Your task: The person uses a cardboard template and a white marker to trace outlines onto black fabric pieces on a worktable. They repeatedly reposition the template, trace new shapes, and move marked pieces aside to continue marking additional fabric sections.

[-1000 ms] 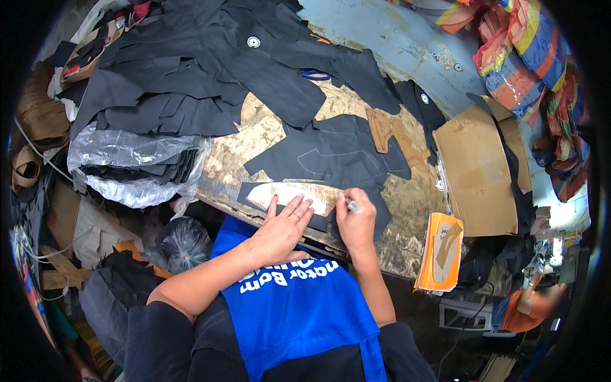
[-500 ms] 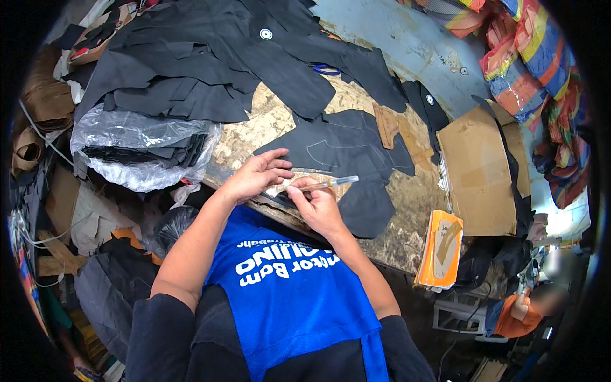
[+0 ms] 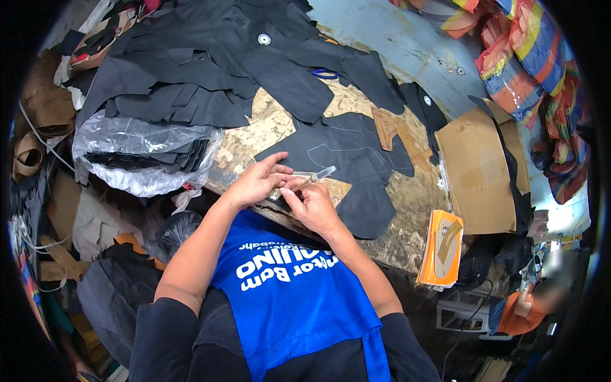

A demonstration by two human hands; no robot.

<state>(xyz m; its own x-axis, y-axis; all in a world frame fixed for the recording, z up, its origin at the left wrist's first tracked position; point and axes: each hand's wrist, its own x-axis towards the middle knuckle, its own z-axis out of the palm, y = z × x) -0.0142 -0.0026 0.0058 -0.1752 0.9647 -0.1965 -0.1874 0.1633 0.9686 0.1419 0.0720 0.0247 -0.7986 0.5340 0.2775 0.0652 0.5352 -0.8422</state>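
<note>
My right hand (image 3: 314, 209) is closed around a slim pen (image 3: 323, 174) with a clear barrel, tilted so its upper end points up and right. The pen's lower end is hidden by my fingers. Close beside it, my left hand (image 3: 258, 183) has its fingers loosely extended at the table's near edge, the index finger apart from the others. A flat tan piece (image 3: 338, 190) shows just past my right fingers, over dark sheet material. The black sheet (image 3: 347, 143) beyond my hands carries pale drawn outlines. A brown pattern piece (image 3: 384, 127) lies along its far side.
Black sheets (image 3: 184, 70) are heaped at the back left, beside a plastic bag (image 3: 143, 143) of dark pieces. Blue-handled scissors (image 3: 324, 74) lie behind. Cardboard (image 3: 476, 172) and an orange notebook (image 3: 439, 248) are on the right. A person in orange (image 3: 519, 313) is at the far right.
My right hand has shifted slightly left toward my left hand, and the pen now stands steeper. The left fingers have drawn in closer, and more of the tan piece shows.
</note>
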